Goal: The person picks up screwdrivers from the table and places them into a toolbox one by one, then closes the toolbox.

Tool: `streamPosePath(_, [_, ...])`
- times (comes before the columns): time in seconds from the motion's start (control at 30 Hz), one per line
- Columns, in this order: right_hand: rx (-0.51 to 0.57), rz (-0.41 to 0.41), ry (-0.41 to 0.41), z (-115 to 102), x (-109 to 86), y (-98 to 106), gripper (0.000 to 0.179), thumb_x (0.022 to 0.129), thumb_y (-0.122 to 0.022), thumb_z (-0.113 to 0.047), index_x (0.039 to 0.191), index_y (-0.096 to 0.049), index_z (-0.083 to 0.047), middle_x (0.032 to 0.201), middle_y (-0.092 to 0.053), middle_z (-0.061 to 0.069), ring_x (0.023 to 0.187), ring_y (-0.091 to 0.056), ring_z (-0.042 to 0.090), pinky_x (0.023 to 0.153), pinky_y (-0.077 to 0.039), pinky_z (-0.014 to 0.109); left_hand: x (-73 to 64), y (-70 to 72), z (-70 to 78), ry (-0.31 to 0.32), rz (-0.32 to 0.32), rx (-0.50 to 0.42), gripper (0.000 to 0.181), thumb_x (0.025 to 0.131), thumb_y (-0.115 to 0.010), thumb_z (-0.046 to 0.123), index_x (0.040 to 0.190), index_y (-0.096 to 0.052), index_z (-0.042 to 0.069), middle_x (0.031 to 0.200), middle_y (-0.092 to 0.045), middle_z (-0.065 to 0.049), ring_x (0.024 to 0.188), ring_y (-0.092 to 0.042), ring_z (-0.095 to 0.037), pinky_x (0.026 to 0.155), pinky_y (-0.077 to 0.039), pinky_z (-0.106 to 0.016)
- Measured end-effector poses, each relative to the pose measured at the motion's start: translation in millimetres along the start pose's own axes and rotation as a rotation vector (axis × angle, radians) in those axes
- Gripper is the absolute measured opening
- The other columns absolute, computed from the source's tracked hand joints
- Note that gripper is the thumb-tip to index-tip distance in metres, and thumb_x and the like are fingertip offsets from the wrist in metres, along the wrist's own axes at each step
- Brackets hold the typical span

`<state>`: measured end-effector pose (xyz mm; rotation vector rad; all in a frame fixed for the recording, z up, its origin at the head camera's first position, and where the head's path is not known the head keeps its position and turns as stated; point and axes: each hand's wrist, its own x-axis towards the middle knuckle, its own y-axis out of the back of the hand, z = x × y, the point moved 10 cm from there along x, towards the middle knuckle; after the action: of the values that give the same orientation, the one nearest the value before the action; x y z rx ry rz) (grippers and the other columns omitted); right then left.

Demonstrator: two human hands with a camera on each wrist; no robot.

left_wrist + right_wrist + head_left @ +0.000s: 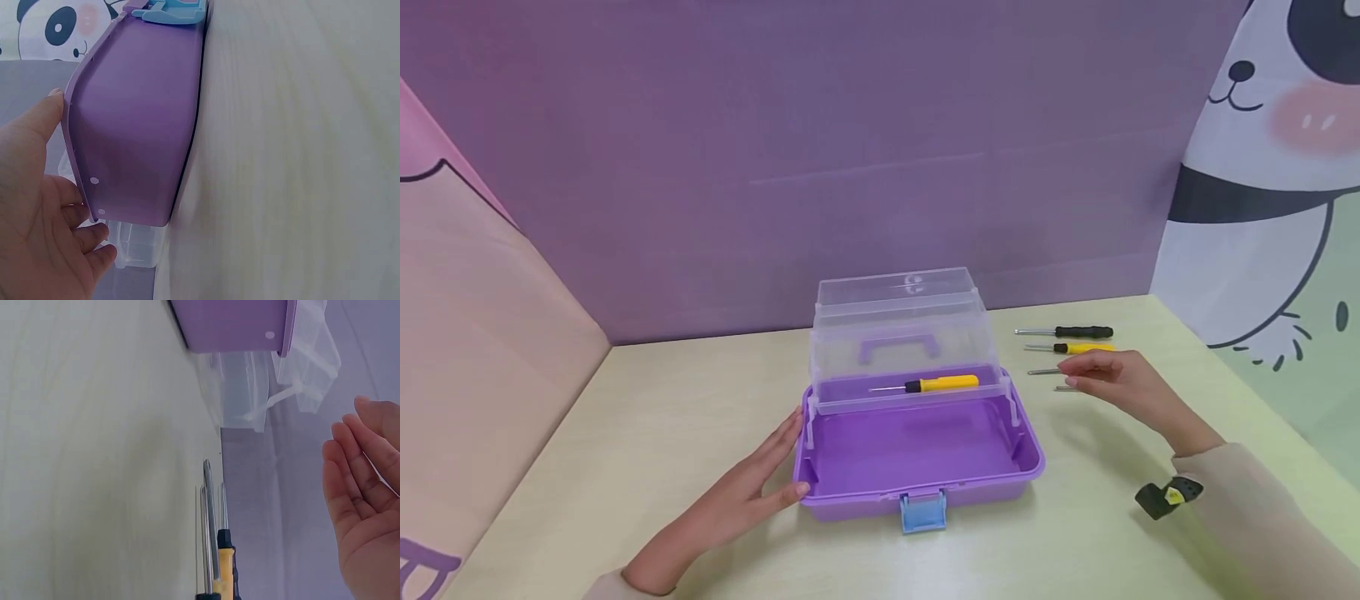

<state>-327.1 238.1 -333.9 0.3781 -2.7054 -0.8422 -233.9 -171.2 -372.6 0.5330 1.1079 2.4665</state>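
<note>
I rest my left fingers point(781, 440) fairly straight against the left end of the purple box point(850, 506), thumb at its rim, gripping nothing between them; my right fingers point(1088, 362) are loosely bent and hold nothing, above the screwdrivers on the counter point(715, 400) to the box's right. The only marking I find on the clear lid point(842, 333) is a small pale one near its top, too faint to read. The lid leans back open, the blue latch point(923, 512) hangs at the front, and a yellow-handled screwdriver point(947, 383) lies across the clear part at the back. Beside the box, the head view gives me a black-handled screwdriver point(1084, 332), another yellow one point(1084, 349) and two metal shafts point(1043, 372) whose handles my hand hides. My right wrist view shows a gap between my fingers and those shafts, and a black end on the nearest. My left wrist view alone shows two small holes point(94, 180) in the box's outer end wall.
</note>
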Motion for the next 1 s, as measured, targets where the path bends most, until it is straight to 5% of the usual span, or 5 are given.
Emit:
streamPosePath(0.63, [-0.046, 0.017, -0.049, 19.7, -6.8, 12.7, 0.032, 0.089, -0.065, -0.013, 0.113, -0.063, 0.007, 0.113, -0.063, 0.025, 0.088, -0.06, -0.007, 0.077, -0.05, 0.012, 0.4, -1.8, -0.5, 0.011, -0.007, -0.001, 0.076, 0.094, -0.057, 0.032, 0.153, -0.01, 0.018, 0.159, -0.005, -0.001, 0.141, -0.017, -0.037, 0.103, -0.03, -0.06])
streamPosePath(0.8, [-0.053, 0.027, -0.039, 22.1, -8.3, 15.4, 0.031, 0.09, -0.065, -0.013, 0.113, -0.063, 0.008, 0.11, -0.065, 0.02, 0.086, -0.061, -0.005, 0.075, -0.051, 0.012, 0.9, -1.6, -0.2, 0.009, -0.007, -0.003, 0.076, 0.095, -0.057, 0.032, 0.153, -0.01, 0.017, 0.159, -0.006, -0.002, 0.141, -0.017, -0.038, 0.103, -0.03, -0.061])
streamPosePath(1.0, [-0.041, 0.038, -0.036, 25.3, -8.8, 18.6, 0.031, 0.09, -0.064, -0.011, 0.112, -0.062, 0.009, 0.102, -0.068, -0.006, 0.085, -0.061, -0.005, 0.074, -0.051, 0.012, 0.8, -0.2, -1.1, 0.005, 0.004, 0.008, 0.075, 0.095, -0.056, 0.032, 0.152, -0.011, 0.015, 0.159, -0.006, -0.005, 0.14, -0.018, -0.038, 0.104, -0.028, -0.059])
